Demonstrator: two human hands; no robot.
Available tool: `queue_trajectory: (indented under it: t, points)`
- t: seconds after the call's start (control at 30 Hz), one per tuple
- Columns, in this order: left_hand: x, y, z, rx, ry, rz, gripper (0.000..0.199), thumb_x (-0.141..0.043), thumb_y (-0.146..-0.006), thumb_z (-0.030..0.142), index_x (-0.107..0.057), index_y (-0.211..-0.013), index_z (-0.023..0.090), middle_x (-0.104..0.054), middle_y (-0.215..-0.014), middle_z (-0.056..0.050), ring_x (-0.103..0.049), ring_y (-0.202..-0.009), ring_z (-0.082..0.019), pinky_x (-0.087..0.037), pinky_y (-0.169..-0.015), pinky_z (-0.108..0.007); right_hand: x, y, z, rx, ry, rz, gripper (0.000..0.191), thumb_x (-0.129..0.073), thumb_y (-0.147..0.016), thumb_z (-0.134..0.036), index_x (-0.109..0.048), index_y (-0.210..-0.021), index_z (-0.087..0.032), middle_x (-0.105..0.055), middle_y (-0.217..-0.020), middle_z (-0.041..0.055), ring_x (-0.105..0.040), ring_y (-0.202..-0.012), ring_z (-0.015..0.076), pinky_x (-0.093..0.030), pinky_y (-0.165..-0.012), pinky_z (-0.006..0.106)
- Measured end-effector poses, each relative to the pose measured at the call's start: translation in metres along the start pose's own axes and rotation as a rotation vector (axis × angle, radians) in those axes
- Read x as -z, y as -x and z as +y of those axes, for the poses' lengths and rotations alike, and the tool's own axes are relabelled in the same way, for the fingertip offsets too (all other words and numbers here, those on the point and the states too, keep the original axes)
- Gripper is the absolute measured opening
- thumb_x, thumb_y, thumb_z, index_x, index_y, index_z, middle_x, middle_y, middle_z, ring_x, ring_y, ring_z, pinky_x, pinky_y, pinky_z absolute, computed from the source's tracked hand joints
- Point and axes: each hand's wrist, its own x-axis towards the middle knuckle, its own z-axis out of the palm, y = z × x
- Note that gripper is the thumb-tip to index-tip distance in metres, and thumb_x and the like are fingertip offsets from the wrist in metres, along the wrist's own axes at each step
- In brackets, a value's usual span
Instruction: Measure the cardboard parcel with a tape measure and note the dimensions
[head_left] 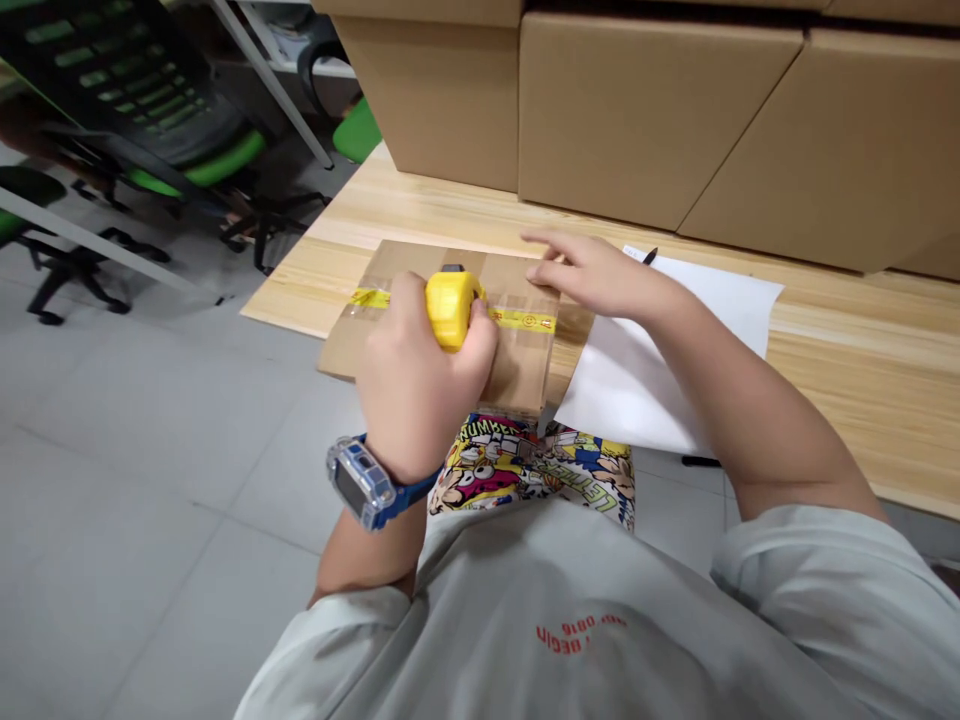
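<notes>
A small flat cardboard box (pixel 517 375) with clear tape and a yellow printed strip lies on the wooden table near its front edge. My left hand (pixel 420 370), with a blue watch on the wrist, is wrapped round a yellow tape measure (pixel 450 308) above the middle of the box. Whether a blade is pulled out of it cannot be seen. At the box's right edge is my right hand (pixel 592 275), its fingers stretched out and apart, the fingertips at or just over the box's far right corner. Nothing shows between those fingers.
Right of the box lies a white sheet of paper (pixel 675 340), with a dark pen (pixel 651 256) at its top edge. Large cardboard boxes (pixel 645 120) line the back of the wooden table (pixel 337 245). Office chairs (pixel 187 165) stand on the tiled floor at left.
</notes>
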Motion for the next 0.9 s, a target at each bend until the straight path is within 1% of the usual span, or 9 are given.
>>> queue_trajectory:
  t: [0.07, 0.13, 0.23, 0.4, 0.57, 0.63, 0.7, 0.8, 0.9]
  points:
    - [-0.002, 0.003, -0.002, 0.0, 0.051, 0.059, 0.028, -0.055, -0.078, 0.047, -0.041, -0.084, 0.024, -0.049, -0.073, -0.007, -0.055, -0.072, -0.027, -0.038, -0.069, -0.038, 0.01, 0.001, -0.001, -0.196, 0.0, -0.221, 0.065, -0.044, -0.095, -0.075, -0.077, -0.109, -0.021, -0.078, -0.102, 0.0123, -0.073, -0.091, 0.0287, -0.059, -0.088, 0.045]
    - [-0.004, 0.005, -0.004, 0.0, 0.081, 0.087, 0.027, -0.056, -0.079, 0.047, -0.043, -0.085, 0.024, -0.052, -0.075, -0.008, -0.056, -0.073, -0.027, -0.038, -0.068, -0.038, 0.016, 0.003, -0.002, -0.323, -0.009, -0.381, 0.08, -0.035, -0.09, -0.089, -0.077, -0.089, -0.021, -0.077, -0.09, 0.0124, -0.074, -0.081, 0.028, -0.061, -0.082, 0.044]
    - [-0.006, 0.005, -0.006, 0.006, 0.084, 0.088, 0.027, -0.056, -0.079, 0.048, -0.045, -0.085, 0.025, -0.053, -0.075, -0.008, -0.055, -0.073, -0.026, -0.037, -0.067, -0.038, 0.015, 0.006, -0.004, -0.319, -0.06, -0.427, 0.084, -0.035, -0.085, -0.095, -0.073, -0.081, -0.02, -0.076, -0.087, 0.0122, -0.074, -0.079, 0.0263, -0.062, -0.078, 0.041]
    - [-0.004, 0.005, -0.01, 0.011, 0.083, 0.115, 0.032, -0.056, -0.075, 0.051, -0.042, -0.085, 0.025, -0.051, -0.075, -0.006, -0.052, -0.068, -0.023, -0.037, -0.067, -0.038, 0.013, 0.01, -0.003, -0.182, -0.131, -0.441, 0.082, -0.036, -0.087, -0.093, -0.073, -0.098, -0.021, -0.076, -0.096, 0.0103, -0.074, -0.084, 0.0236, -0.064, -0.074, 0.037]
    - [0.001, 0.009, -0.023, -0.044, 0.163, 0.047, 0.032, -0.058, -0.078, 0.053, -0.044, -0.086, 0.025, -0.056, -0.081, -0.006, -0.053, -0.072, -0.023, -0.039, -0.067, -0.039, 0.011, 0.011, -0.002, -0.106, -0.208, -0.418, 0.073, -0.042, -0.091, -0.086, -0.067, -0.123, -0.025, -0.077, -0.109, 0.0081, -0.074, -0.096, 0.0233, -0.064, -0.075, 0.032]
    - [0.002, 0.01, -0.028, -0.063, 0.208, 0.033, 0.029, -0.059, -0.082, 0.051, -0.046, -0.089, 0.026, -0.059, -0.084, -0.005, -0.057, -0.076, -0.022, -0.043, -0.069, -0.039, 0.005, 0.01, -0.005, -0.082, -0.292, -0.372, 0.073, -0.052, -0.091, -0.081, -0.056, -0.141, -0.028, -0.076, -0.119, 0.0081, -0.074, -0.099, 0.0229, -0.064, -0.076, 0.03]
    - [0.002, 0.012, -0.031, -0.086, 0.247, 0.036, 0.025, -0.061, -0.085, 0.048, -0.049, -0.09, 0.027, -0.061, -0.086, -0.004, -0.059, -0.078, -0.021, -0.046, -0.07, -0.039, -0.003, 0.008, -0.007, -0.072, -0.395, -0.309, 0.082, -0.06, -0.089, -0.074, -0.041, -0.155, -0.03, -0.072, -0.132, 0.0092, -0.073, -0.106, 0.0229, -0.064, -0.078, 0.03]
    - [0.004, 0.014, -0.031, -0.127, 0.332, 0.062, 0.024, -0.067, -0.088, 0.045, -0.056, -0.095, 0.025, -0.066, -0.09, -0.003, -0.064, -0.082, -0.018, -0.052, -0.074, -0.038, -0.012, 0.004, -0.007, -0.06, -0.494, -0.189, 0.091, -0.062, -0.089, -0.068, -0.023, -0.164, -0.033, -0.07, -0.135, 0.0103, -0.072, -0.111, 0.0232, -0.063, -0.083, 0.033]
    - [0.008, 0.015, -0.025, -0.181, 0.547, 0.141, 0.029, -0.076, -0.086, 0.038, -0.061, -0.106, 0.023, -0.069, -0.102, -0.002, -0.068, -0.095, -0.016, -0.058, -0.081, -0.033, -0.013, 0.003, -0.005, 0.058, -0.451, -0.043, 0.107, -0.069, -0.085, -0.067, -0.011, -0.167, -0.032, -0.065, -0.138, 0.0125, -0.07, -0.116, 0.0246, -0.061, -0.092, 0.037]
